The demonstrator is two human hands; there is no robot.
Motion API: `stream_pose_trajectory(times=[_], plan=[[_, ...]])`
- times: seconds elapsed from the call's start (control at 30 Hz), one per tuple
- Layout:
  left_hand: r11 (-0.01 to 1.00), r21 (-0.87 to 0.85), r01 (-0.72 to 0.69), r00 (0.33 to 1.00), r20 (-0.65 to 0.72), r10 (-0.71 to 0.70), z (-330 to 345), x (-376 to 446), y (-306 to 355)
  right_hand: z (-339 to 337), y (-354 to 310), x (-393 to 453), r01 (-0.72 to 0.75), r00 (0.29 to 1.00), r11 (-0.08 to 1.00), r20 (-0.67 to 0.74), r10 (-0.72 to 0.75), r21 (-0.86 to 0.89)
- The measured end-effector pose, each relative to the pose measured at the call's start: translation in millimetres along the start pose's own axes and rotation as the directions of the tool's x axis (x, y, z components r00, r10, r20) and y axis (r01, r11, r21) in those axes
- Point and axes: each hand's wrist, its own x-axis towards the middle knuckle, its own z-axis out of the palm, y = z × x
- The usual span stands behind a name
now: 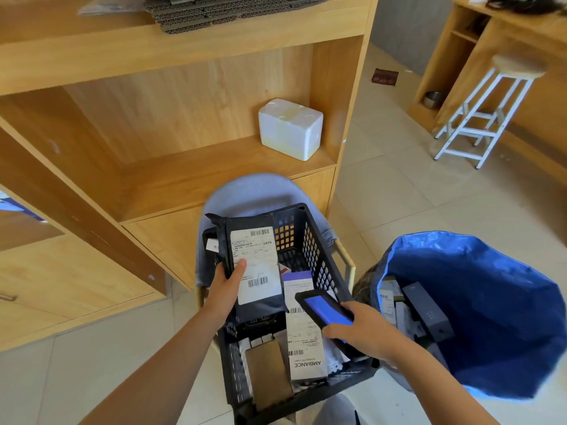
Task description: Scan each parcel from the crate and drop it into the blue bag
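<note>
A black plastic crate [316, 250] sits on a grey chair and holds several parcels, among them a white "AMBIANCE" box [305, 342] and a brown packet [267, 374]. My left hand [227, 286] grips a black parcel [251, 265] with a white barcode label, lifted upright over the crate, thumb on the label. My right hand [362, 331] holds a black handheld scanner [325, 311] with a lit blue screen, just right of that parcel. The open blue bag [491, 302] stands to the right with several parcels inside.
A wooden shelf unit [171, 124] stands behind the crate, with a white foam box [290, 128] on its shelf and cardboard stacked on top. A white-legged stool [487, 108] stands by a wooden desk at the back right. The floor is tiled.
</note>
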Motion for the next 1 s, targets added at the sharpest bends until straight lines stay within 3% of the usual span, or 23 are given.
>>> stream_pose_trajectory(times=[0.17, 0.63, 0.87, 1.0], plan=[[0.999, -0.011, 0.038, 0.985, 0.169, -0.036, 46, -4, 17, -17, 41, -8, -0.106, 0.986, 0.991, -0.123, 0.115, 0.078], [0.946, 0.323, -0.012, 0.886, 0.441, -0.139, 293, -5, 23, -132, 221, -28, -0.353, 0.854, 0.851, -0.238, 0.463, 0.388], [0.899, 0.433, 0.071, 0.830, 0.474, -0.294, 430, 6, -17, -202, 322, -14, -0.455, 0.785, 0.770, -0.207, 0.584, 0.447], [0.766, 0.633, 0.111, 0.832, 0.362, -0.420, 483, 30, -65, -224, 369, 7, -0.492, 0.749, 0.735, -0.203, 0.631, 0.467]])
